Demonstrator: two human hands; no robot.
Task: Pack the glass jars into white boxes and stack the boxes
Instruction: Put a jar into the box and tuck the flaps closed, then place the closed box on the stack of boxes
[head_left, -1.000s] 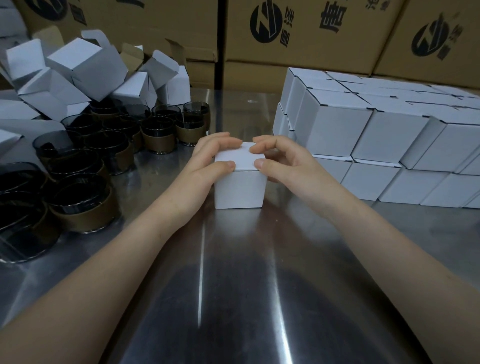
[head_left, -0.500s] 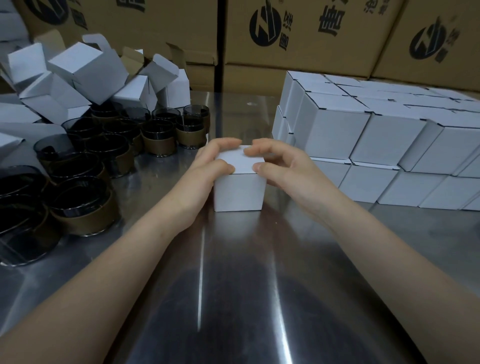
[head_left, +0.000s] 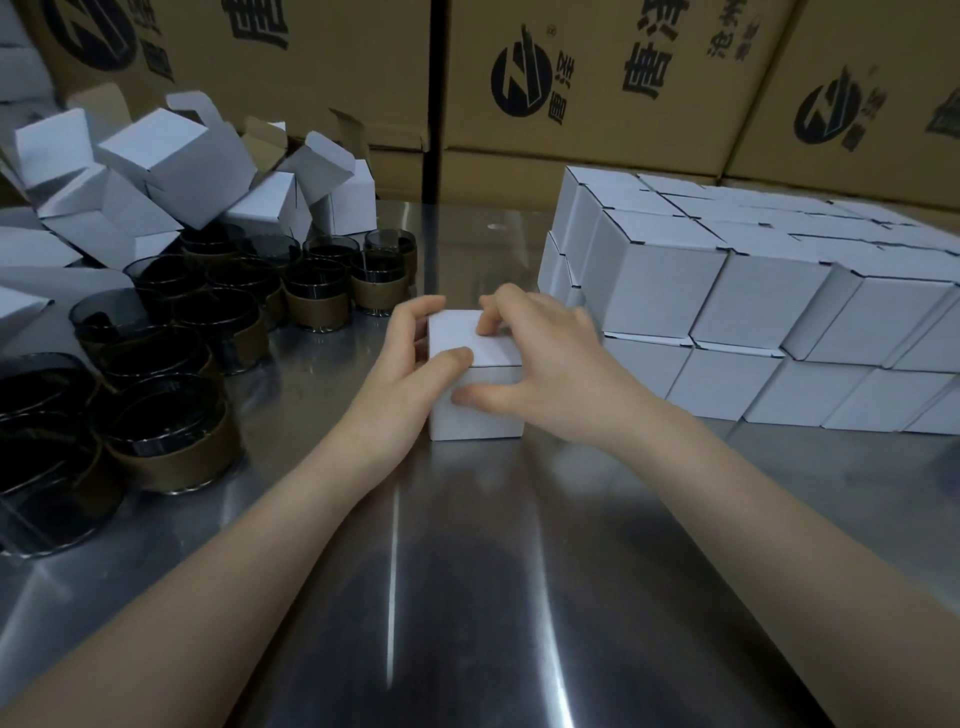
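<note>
2 hands meet on 1 white box (head_left: 475, 387) in the head view, the only view I have; it stands upright on the steel surface (head_left: 467, 597), just left of the stack of closed boxes (head_left: 753, 291), near it but apart. My left hand (head_left: 402, 374) cups the box's left side, thumb pressed on the lid's near-left corner; my right hand (head_left: 550, 364) covers the right side, fingertips (head_left: 485, 325) on the lid, thumb low across the front face; so both grips are narrow and closed on this 1 box. The lid looks shut, though my right hand hides its right edge, so I cannot tell whether the tuck is fully home.

I judge the box light card with a weighty, breakable glass inside; card walls will dent under a hard pinch, and the bottom flaps carry the load, so I would hold opposite side walls low down or support the base, not lift by the lid.

Glass jars (head_left: 171, 452) with brown bands wait at the left; open empty boxes (head_left: 176, 161) lie heaped behind them; brown cartons (head_left: 571, 78) line the back.
</note>
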